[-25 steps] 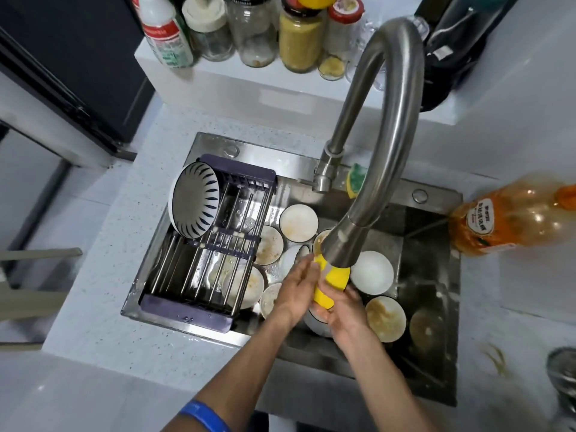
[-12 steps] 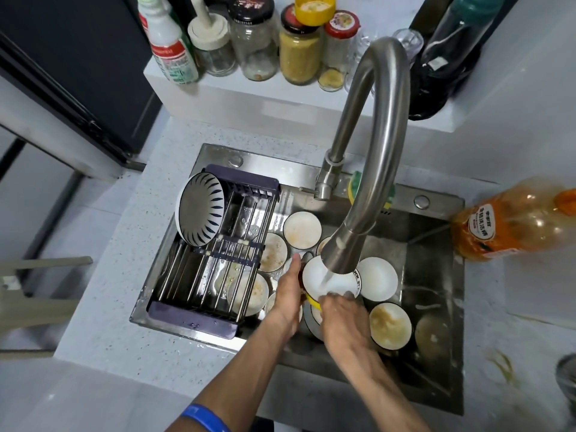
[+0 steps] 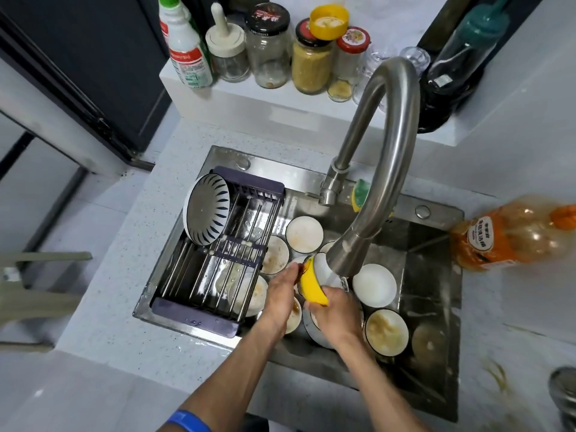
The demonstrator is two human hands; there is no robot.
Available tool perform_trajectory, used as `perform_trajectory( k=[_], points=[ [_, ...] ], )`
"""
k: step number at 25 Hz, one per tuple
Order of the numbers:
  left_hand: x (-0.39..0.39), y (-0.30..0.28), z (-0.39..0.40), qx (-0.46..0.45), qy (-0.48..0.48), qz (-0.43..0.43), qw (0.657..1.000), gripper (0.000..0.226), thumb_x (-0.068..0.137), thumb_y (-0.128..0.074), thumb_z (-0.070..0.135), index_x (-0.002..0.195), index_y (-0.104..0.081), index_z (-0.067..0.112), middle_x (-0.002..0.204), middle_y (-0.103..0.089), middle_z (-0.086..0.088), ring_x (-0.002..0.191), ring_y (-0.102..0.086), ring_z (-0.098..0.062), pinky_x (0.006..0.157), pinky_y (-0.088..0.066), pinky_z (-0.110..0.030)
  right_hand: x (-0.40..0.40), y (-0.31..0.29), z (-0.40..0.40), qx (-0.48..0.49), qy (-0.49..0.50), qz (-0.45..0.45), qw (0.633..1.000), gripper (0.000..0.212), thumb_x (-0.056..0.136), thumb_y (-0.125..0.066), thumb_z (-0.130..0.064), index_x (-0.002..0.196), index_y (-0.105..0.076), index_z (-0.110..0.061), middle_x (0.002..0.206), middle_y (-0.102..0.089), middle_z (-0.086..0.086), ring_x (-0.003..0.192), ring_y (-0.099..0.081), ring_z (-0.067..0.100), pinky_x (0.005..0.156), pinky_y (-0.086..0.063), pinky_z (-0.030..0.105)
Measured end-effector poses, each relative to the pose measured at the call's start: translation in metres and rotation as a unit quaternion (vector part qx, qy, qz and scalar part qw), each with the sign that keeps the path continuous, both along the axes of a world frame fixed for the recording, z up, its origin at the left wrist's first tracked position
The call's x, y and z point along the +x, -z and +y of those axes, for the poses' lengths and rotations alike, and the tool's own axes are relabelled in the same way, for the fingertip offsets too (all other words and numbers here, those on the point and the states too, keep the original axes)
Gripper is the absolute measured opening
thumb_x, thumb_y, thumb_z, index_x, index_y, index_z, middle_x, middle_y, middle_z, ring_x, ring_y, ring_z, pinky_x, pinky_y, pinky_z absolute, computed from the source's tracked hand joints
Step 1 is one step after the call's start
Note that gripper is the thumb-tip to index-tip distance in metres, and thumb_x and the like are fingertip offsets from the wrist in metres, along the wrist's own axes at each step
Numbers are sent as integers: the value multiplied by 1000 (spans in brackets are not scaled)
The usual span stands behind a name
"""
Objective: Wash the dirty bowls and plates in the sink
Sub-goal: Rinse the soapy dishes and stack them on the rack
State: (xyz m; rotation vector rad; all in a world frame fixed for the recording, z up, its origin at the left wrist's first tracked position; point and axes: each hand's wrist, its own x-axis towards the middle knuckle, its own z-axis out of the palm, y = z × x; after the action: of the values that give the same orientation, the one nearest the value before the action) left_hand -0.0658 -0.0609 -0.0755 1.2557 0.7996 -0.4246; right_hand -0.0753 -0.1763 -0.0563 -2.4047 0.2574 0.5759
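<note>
A bowl [image 3: 313, 289], yellow outside and white inside, is tilted on its edge under the spout of the steel faucet [image 3: 386, 169]. My left hand [image 3: 285, 291] holds its upper left rim. My right hand [image 3: 335, 313] grips its lower edge, fingers curled round it. Several dirty bowls lie in the sink [image 3: 433, 275]: one with brown residue [image 3: 386, 336] at the front right, a white one [image 3: 374, 285] beside the spout, and others [image 3: 304, 233] [image 3: 274, 254] further back. A blue-striped bowl [image 3: 207, 210] stands on edge in the drying rack [image 3: 218, 275].
The rack spans the sink's left half. A green and yellow sponge [image 3: 360, 194] sits behind the faucet base. An orange detergent bottle [image 3: 511, 235] lies on the counter to the right. Jars and bottles [image 3: 311, 57] line the shelf behind. A metal object [image 3: 564, 397] shows at the lower right.
The bowl has turned from facing up with its white inside showing to standing on edge with the yellow outside toward me. Both hands shifted with it.
</note>
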Motion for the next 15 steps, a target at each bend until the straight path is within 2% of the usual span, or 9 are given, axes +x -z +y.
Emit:
perform_trajectory(
  k=[1,3,4,5,7,8,11,13,15],
  points=[
    [-1,-1,0,14,41,-30,999,26,104,-46,30,118,-66,21,115,-71,4,102,-64,6,84,-50,-13,2,-1,3,140,124,38,982,3,83,-74,-16,82,-71,-15,75,-71,2,72,-63,20,61,-46,27],
    [-3,3,-7,113,199,-114,967,36,103,-46,38,136,-54,25,139,-56,2,124,-52,1,106,-40,-21,0,-8,5,378,366,122,842,14,87,-66,1,87,-71,-13,78,-72,6,70,-66,20,60,-56,29],
    [1,6,-15,194,299,-151,922,43,103,-42,44,140,-51,24,145,-49,-3,134,-44,-11,113,-34,-31,-1,-6,4,437,434,144,775,17,90,-62,3,92,-70,-13,80,-74,7,70,-69,19,60,-57,30],
    [6,4,-23,265,380,-173,869,46,103,-38,46,140,-51,21,146,-45,-9,137,-39,-22,115,-30,-38,-3,-3,2,463,474,159,732,18,92,-59,1,96,-68,-14,81,-74,5,69,-71,17,58,-58,30],
    [20,-7,-41,313,481,-151,805,47,103,-34,49,137,-55,23,148,-37,-13,137,-35,-33,116,-28,-40,-7,-1,-3,501,505,174,681,18,93,-57,-1,101,-67,-15,81,-76,3,69,-72,14,59,-58,31],
    [27,-13,-47,296,492,-106,812,48,101,-36,53,137,-54,26,148,-37,-13,137,-35,-34,115,-29,-39,-10,-1,-6,515,500,168,676,22,90,-58,0,104,-67,-15,84,-76,4,72,-73,15,65,-58,35],
    [47,-16,-45,230,377,-19,897,47,89,-53,51,122,-62,18,123,-62,-14,116,-58,-32,95,-47,-32,-18,0,-15,536,459,143,694,39,75,-66,-4,114,-65,-9,99,-74,8,86,-71,22,79,-57,43],
    [50,-16,-32,197,273,-3,942,38,89,-53,43,106,-68,13,109,-70,-13,103,-63,-32,87,-50,-32,-17,-3,-14,556,440,154,688,48,76,-67,-12,124,-61,-10,115,-70,12,100,-67,27,79,-57,43],
    [38,-18,-21,169,187,-31,967,41,89,-48,51,106,-69,20,104,-72,-7,99,-66,-26,89,-51,-35,-11,-4,-11,592,431,165,660,47,82,-64,-17,129,-59,-13,125,-67,12,112,-64,29,81,-56,43]
  ],
)
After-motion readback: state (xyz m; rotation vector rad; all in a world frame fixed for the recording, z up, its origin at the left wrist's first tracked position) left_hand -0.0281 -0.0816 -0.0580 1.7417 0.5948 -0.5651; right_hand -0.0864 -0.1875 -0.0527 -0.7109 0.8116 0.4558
